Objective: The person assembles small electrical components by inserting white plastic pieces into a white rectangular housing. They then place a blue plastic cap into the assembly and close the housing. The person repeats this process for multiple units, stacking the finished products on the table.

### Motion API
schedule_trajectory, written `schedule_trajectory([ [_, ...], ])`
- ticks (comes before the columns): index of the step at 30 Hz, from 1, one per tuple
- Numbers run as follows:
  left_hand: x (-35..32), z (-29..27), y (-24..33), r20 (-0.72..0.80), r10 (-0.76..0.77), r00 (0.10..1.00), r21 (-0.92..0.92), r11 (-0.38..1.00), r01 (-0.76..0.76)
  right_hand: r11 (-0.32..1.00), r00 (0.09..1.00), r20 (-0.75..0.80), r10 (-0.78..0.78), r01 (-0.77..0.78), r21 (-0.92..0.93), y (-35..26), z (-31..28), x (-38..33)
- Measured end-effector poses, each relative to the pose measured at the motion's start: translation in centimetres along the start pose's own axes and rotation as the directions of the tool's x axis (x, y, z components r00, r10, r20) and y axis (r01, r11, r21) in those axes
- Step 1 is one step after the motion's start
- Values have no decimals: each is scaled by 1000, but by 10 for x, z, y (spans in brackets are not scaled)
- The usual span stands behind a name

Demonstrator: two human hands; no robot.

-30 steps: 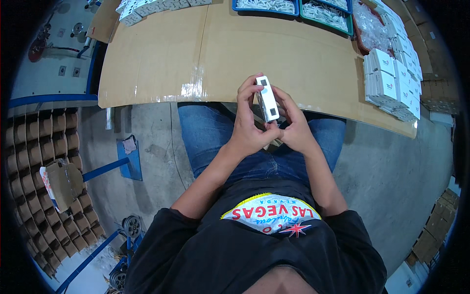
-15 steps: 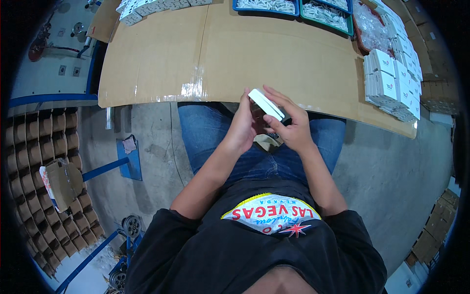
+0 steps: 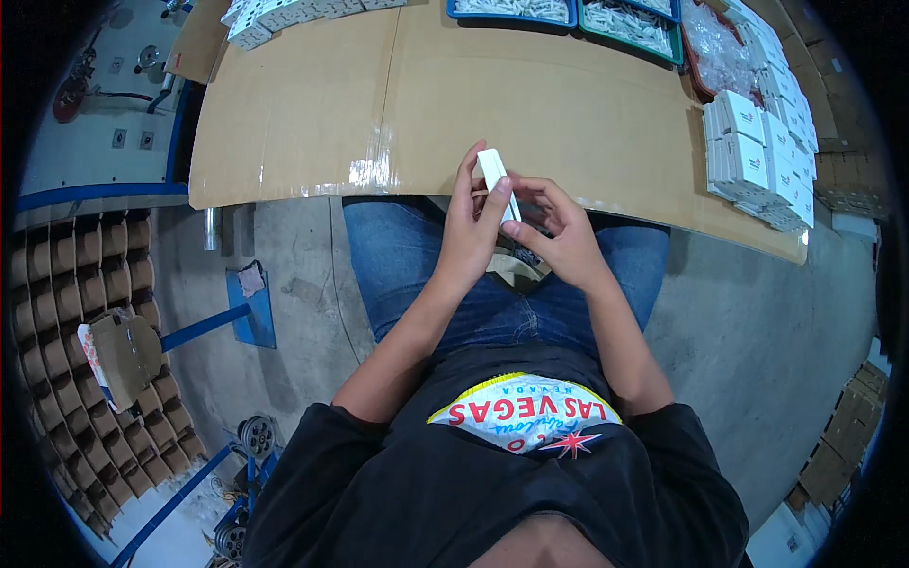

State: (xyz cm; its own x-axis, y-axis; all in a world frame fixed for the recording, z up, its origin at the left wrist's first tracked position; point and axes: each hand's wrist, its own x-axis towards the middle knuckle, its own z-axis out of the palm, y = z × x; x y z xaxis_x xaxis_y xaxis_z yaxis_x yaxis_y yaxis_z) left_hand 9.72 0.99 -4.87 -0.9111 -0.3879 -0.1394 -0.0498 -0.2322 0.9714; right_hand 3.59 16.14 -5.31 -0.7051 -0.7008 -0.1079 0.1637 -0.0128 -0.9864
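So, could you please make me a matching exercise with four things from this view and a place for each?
Things:
1. Slim white rectangular case
2. Square white boxes
3. Crumpled clear plastic wrapping
4. Flat blue metal plate

Places:
A. Inside the reddish-brown tray
B. On the grey concrete floor
C. In the left hand
D. Stacked at the right end of the brown cardboard tabletop

Right pairs: 1-C, 2-D, 3-A, 4-B
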Motion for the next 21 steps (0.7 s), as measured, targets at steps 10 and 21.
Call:
schedule_trajectory([
  [10, 2, -11, -9, 64, -186, 981, -104, 976, 192, 998, 999, 49, -1, 4, -56, -16, -1, -4],
  [21, 4, -4, 25, 293, -562, 774, -338, 696, 633, 791, 935, -81, -346, 244, -561, -18, 9, 5],
])
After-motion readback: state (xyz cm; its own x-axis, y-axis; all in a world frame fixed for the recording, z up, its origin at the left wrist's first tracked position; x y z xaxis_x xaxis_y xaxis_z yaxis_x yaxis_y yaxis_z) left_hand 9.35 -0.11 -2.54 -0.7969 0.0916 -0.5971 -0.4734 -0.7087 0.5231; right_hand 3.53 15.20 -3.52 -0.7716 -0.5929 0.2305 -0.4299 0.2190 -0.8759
